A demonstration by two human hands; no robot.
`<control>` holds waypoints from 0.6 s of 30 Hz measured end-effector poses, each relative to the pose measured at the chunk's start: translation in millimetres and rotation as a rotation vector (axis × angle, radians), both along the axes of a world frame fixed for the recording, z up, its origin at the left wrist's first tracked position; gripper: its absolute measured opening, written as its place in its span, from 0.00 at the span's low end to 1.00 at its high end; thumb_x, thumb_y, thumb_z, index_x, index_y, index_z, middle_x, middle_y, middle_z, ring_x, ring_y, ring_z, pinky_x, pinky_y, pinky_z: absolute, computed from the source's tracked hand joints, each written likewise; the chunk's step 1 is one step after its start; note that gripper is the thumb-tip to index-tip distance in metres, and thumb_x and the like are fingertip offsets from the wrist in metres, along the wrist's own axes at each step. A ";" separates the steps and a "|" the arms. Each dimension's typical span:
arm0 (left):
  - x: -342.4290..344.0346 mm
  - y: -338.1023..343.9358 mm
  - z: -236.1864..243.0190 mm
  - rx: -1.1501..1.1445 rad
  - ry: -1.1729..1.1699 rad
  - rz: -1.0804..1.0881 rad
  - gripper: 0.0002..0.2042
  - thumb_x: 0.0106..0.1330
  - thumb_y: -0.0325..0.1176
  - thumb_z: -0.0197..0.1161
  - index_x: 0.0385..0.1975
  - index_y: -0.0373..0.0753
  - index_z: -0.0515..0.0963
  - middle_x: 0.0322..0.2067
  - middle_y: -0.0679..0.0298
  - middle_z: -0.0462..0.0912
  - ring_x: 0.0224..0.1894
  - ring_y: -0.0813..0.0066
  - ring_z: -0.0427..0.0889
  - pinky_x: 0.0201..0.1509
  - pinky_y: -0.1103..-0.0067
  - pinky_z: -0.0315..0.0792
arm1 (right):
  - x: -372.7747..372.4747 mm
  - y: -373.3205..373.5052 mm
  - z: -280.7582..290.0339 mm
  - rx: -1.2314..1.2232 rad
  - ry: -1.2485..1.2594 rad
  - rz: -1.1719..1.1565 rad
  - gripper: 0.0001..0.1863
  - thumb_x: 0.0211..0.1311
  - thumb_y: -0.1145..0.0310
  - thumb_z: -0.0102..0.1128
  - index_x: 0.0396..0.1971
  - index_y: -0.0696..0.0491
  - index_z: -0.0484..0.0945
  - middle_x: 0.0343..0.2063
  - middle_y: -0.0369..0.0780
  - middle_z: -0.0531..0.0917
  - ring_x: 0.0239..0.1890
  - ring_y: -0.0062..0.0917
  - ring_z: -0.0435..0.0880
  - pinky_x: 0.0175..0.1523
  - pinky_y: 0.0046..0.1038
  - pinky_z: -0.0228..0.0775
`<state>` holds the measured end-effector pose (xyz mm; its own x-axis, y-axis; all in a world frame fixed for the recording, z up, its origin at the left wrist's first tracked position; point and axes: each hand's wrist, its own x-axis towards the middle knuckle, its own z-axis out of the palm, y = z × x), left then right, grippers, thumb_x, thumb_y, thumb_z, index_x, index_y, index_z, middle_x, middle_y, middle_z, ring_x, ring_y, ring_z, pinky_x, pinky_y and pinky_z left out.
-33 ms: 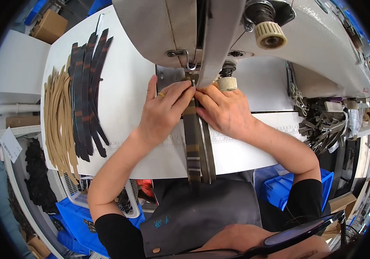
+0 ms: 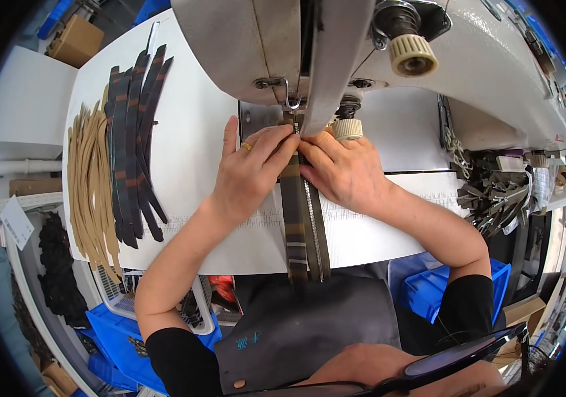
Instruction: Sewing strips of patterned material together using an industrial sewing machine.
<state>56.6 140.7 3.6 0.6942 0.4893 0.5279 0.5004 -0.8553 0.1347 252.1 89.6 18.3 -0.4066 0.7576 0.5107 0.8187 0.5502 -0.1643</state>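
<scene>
Where the striped strip (image 2: 293,202) and zipper (image 2: 318,231) lie in front of the sewing machine (image 2: 246,46), I see remotely the left hand (image 2: 246,171) holding the strip, the right hand (image 2: 348,172) pinching the zipper.

A very small shift shows at the left hand (image 2: 246,175).
Its outermost raised finger (image 2: 230,135) tips slightly farther left than a moment earlier, and the dark striped strip (image 2: 293,198) lies a touch farther left just on the near side of the fingertips; any slide toward the far side is too small to tell.
</scene>
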 end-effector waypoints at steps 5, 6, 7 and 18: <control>0.5 1.0 -1.3 -0.017 -0.006 0.036 0.15 0.57 0.27 0.60 0.45 0.41 0.79 0.47 0.69 0.79 0.48 0.76 0.81 0.72 0.53 0.42 | -0.3 1.0 -0.8 0.010 0.026 0.009 0.13 0.45 0.63 0.69 0.30 0.52 0.77 0.29 0.34 0.75 0.34 0.26 0.74 0.37 0.28 0.66; 0.6 1.4 -1.6 -0.032 -0.017 0.040 0.15 0.57 0.27 0.60 0.45 0.41 0.79 0.48 0.69 0.79 0.48 0.77 0.81 0.72 0.53 0.42 | -0.3 1.1 -0.7 0.011 0.026 0.008 0.13 0.45 0.63 0.69 0.30 0.52 0.77 0.29 0.34 0.75 0.34 0.26 0.74 0.37 0.28 0.66; 0.7 1.9 -1.9 -0.033 -0.016 0.038 0.15 0.57 0.27 0.60 0.45 0.41 0.79 0.48 0.69 0.79 0.48 0.77 0.81 0.72 0.53 0.42 | -0.2 1.4 -1.0 0.011 0.024 0.006 0.14 0.45 0.63 0.69 0.30 0.52 0.77 0.29 0.34 0.75 0.34 0.26 0.74 0.37 0.28 0.66; 0.9 3.4 -0.8 -0.026 0.015 0.039 0.15 0.58 0.27 0.60 0.46 0.41 0.79 0.51 0.68 0.79 0.50 0.76 0.80 0.72 0.53 0.43 | 0.0 2.3 -1.6 0.020 0.036 0.008 0.14 0.45 0.63 0.69 0.30 0.53 0.77 0.29 0.34 0.75 0.33 0.26 0.74 0.37 0.27 0.66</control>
